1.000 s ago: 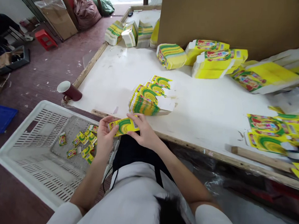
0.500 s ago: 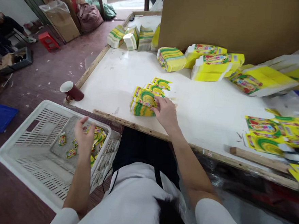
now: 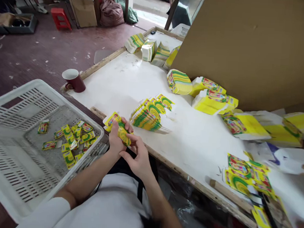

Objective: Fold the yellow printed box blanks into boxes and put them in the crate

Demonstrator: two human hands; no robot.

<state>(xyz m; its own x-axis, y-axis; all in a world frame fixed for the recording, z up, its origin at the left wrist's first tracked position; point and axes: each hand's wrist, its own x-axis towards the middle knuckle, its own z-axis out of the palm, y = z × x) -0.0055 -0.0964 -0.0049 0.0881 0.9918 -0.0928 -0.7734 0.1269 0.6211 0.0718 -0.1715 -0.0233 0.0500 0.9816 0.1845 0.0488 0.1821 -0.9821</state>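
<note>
A small yellow-and-green printed carton [image 3: 123, 133] is between my two hands, above the front edge of the table. My left hand [image 3: 117, 139] is wrapped round it, thumb on top. My right hand [image 3: 138, 155] grips the carton's near right end with its fingertips. Just beyond my hands, a fanned stack of flat cartons [image 3: 150, 114] lies on the white table [image 3: 112, 87]. To my left, a white plastic crate [image 3: 28, 126] holds several small folded cartons [image 3: 70, 139] on its bottom.
A maroon mug [image 3: 77, 82] stands at the table's left corner. Bundles of yellow cartons [image 3: 215, 101] line the brown cardboard sheet [image 3: 245, 47]. On the right lie more flat cartons [image 3: 241, 172] and a wooden strip [image 3: 229, 196]. A red stool [image 3: 60, 19] stands on the floor.
My right hand has left the stack and come back toward me with a carton. My left hand has moved from over the crate to grasp it. The view has shifted.
</note>
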